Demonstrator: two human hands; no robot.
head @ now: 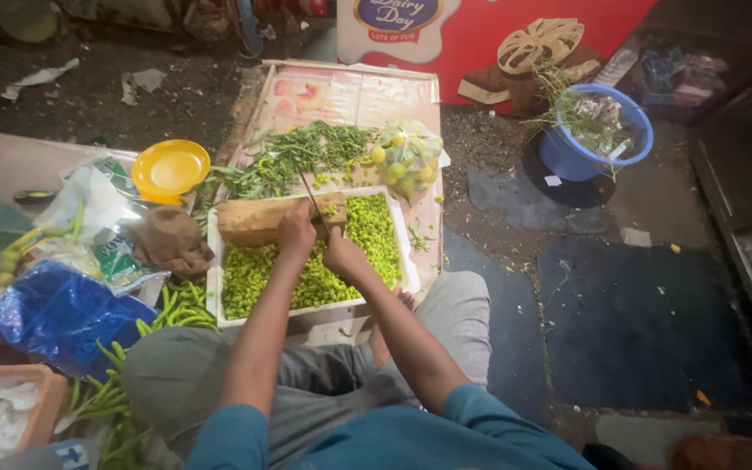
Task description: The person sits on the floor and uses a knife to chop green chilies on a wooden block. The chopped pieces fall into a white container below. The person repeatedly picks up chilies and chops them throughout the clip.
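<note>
Left hand (296, 231) presses beans on a wooden block (258, 219); right hand (339, 248) grips a knife (312, 198) over a white tray (216, 287).

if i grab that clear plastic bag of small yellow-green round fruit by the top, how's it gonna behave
The clear plastic bag of small yellow-green round fruit would probably sag and swing, since the film looks thin and floppy. It bulges full, so it is likely heavy for its size. If it opens, the round fruit may roll across the printed sheet.
</note>
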